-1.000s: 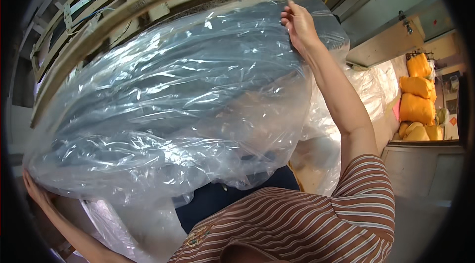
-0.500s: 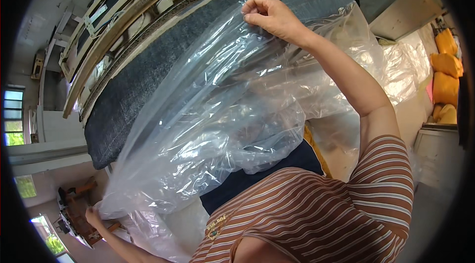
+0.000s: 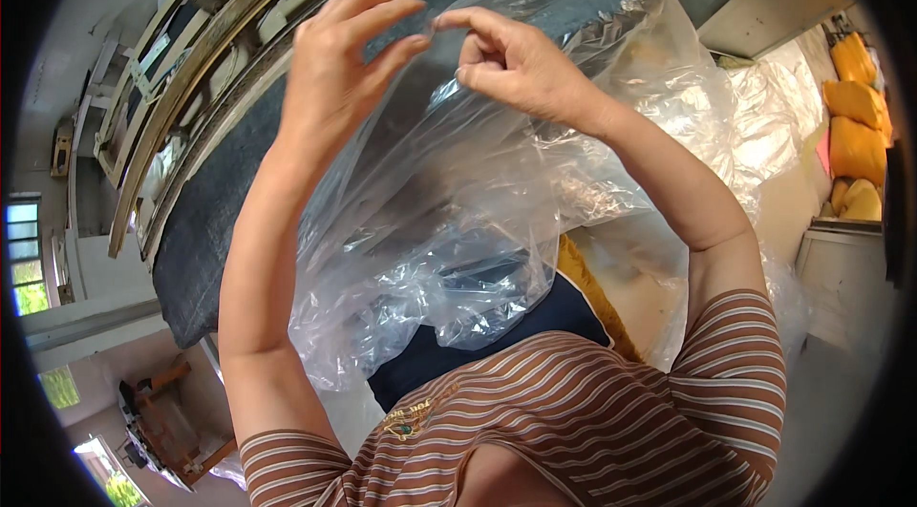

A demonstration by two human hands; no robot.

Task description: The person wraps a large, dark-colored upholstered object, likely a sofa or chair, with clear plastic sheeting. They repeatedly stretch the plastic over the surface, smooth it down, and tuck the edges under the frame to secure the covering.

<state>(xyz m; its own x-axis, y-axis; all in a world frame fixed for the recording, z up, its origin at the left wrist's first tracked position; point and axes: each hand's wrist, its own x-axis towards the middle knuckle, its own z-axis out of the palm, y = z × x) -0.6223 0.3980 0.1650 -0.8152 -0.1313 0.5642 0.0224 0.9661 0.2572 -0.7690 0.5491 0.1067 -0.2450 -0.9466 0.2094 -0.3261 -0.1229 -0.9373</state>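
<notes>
A large sheet of clear plastic film (image 3: 478,192) drapes across a dark padded surface (image 3: 205,230) and hangs down in folds before my body. My right hand (image 3: 525,68) holds the top of the film, fingers curled in and index finger reaching left. Facing it, my left hand (image 3: 334,58) is raised above the dark surface, its thumb and fingers apart and nothing visible between them. The fingertips of both hands are close together near the film's upper edge. Crumpled lower folds of the film lie over dark blue cloth (image 3: 478,335) at my waist.
A long machine frame with rails (image 3: 205,77) runs behind the dark surface. Shiny film (image 3: 778,116) spreads at the right, near stacked yellow-orange bundles (image 3: 857,149) and a pale cabinet (image 3: 845,278). A wooden-framed item (image 3: 172,416) stands lower left.
My left hand has let go of the film at the lower left and come up beside my right hand. The film's left end has dropped inward. My right hand has shifted slightly.
</notes>
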